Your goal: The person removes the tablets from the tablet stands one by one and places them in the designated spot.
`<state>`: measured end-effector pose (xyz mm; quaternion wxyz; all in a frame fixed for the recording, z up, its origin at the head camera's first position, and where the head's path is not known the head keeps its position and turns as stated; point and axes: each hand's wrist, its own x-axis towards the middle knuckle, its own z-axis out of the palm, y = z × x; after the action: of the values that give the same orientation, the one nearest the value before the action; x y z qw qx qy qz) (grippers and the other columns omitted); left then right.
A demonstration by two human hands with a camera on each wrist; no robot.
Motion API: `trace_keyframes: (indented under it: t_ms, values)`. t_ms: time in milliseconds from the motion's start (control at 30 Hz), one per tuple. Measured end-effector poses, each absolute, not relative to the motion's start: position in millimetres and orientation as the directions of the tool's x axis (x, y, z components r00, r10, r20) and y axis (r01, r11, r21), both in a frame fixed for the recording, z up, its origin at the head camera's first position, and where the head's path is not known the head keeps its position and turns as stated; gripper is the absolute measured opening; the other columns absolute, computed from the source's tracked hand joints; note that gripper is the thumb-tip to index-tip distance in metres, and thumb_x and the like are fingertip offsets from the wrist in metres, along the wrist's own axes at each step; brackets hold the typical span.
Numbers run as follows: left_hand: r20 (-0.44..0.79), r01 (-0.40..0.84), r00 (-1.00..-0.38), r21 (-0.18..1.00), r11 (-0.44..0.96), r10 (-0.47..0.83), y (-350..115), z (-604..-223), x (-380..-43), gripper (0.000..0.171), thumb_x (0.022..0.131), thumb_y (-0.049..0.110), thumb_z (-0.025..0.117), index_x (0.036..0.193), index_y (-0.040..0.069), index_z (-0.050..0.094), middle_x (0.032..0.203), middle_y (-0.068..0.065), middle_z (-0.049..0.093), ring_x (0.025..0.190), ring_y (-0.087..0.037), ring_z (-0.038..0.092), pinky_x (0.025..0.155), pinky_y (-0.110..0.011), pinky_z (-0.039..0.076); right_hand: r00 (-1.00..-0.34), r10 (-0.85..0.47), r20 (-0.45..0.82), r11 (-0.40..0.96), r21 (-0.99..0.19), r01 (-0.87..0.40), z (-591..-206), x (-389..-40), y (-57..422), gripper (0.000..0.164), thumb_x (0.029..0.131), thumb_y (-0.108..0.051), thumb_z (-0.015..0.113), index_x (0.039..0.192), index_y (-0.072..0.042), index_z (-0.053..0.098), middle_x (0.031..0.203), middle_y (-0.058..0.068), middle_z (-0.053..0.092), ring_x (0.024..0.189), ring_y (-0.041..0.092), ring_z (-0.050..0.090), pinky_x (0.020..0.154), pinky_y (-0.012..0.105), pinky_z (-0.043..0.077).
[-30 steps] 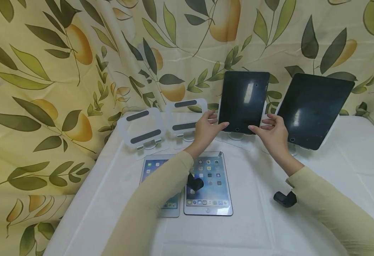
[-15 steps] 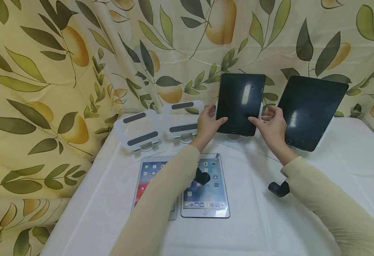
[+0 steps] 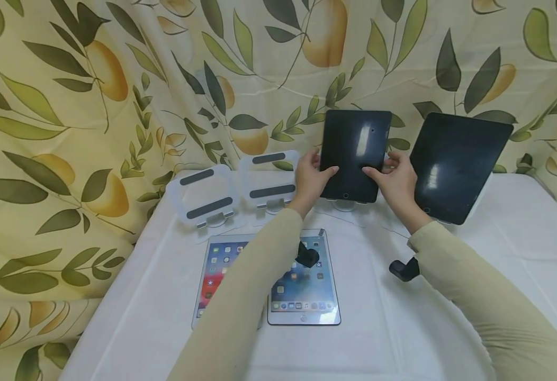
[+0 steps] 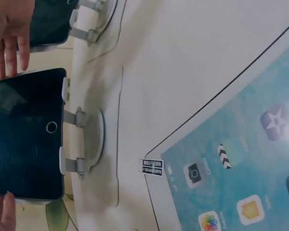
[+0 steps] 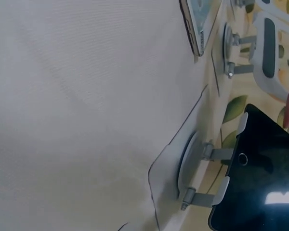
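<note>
A black tablet [image 3: 355, 153] leans upright on a white stand, its lower edge resting in the grey-armed hooks [image 5: 220, 190]. My left hand [image 3: 311, 180] pinches its left side, thumb on the dark screen and fingers at the edge. On the opposite side my right hand [image 3: 396, 182] pinches it likewise, thumb lying over the screen's lower right. In the left wrist view, the left fingertips [image 4: 8, 211] show at one long edge and the right hand [image 4: 12, 29] at the other. The backs of the fingers' grip are hidden behind the tablet.
Right of it, a larger-looking black tablet [image 3: 459, 169] leans on another stand. Two white stands [image 3: 209, 196] with dark pads hold no tablet at the left. Two lit white tablets [image 3: 302, 296] lie flat in front, partly under the left sleeve. A patterned curtain [image 3: 259, 63] hangs behind.
Both hands have slid up the tablet's sides from near its lower corners. The right thumb now reaches further over the screen. The head view has shifted slightly.
</note>
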<state>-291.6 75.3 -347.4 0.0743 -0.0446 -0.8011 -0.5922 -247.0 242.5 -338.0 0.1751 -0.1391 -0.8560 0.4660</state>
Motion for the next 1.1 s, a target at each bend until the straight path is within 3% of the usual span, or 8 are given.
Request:
trace_keyframes:
  t_ms: [367, 533, 833, 1100]
  values:
    - [0.168, 0.150, -0.986, 0.923, 0.355, -0.019, 78, -349, -294, 0.053, 0.079, 0.014, 0.077, 0.128, 0.007, 0.056, 0.120, -0.010, 0.052, 0.107, -0.020, 0.053, 0.093, -0.025, 0.046, -0.920, 0.367, 0.142, 0.542, -0.836, 0.087, -339, -250, 243, 0.065, 0.087, -0.034, 0.067, 0.141, -0.009, 0.041, 0.129, 0.017, 0.045, 0.108, 0.029, 0.047, 0.092, 0.043, 0.046]
    - [0.167, 0.152, -0.986, 0.932, 0.330, -0.017, 79, -350, -296, 0.055, 0.079, 0.012, 0.077, 0.129, 0.007, 0.054, 0.121, -0.011, 0.051, 0.108, -0.021, 0.053, 0.094, -0.025, 0.046, -0.928, 0.336, 0.162, 0.557, -0.829, 0.057, -341, -251, 245, 0.065, 0.088, -0.033, 0.066, 0.142, -0.007, 0.037, 0.133, 0.018, 0.041, 0.112, 0.031, 0.046, 0.093, 0.044, 0.046]
    - [0.168, 0.163, -0.986, 0.954, 0.253, 0.000, 75, -353, -299, 0.052, 0.083, 0.010, 0.073, 0.130, 0.007, 0.050, 0.124, -0.010, 0.050, 0.111, -0.020, 0.052, 0.096, -0.024, 0.044, -0.922, 0.329, 0.206, 0.523, -0.853, -0.004, -349, -254, 253, 0.058, 0.089, -0.020, 0.066, 0.138, -0.008, 0.036, 0.127, 0.011, 0.045, 0.101, 0.016, 0.048, 0.077, 0.022, 0.044]
    - [0.237, 0.228, -0.969, 0.965, 0.133, -0.063, 77, -357, -296, 0.037, 0.085, 0.003, 0.068, 0.120, 0.005, 0.055, 0.114, -0.010, 0.060, 0.102, -0.020, 0.058, 0.087, -0.020, 0.047, -0.874, 0.387, 0.295, 0.503, -0.861, -0.068, -349, -252, 256, 0.047, 0.084, -0.007, 0.070, 0.125, -0.007, 0.047, 0.106, -0.001, 0.052, 0.082, -0.002, 0.051, 0.075, 0.013, 0.046]
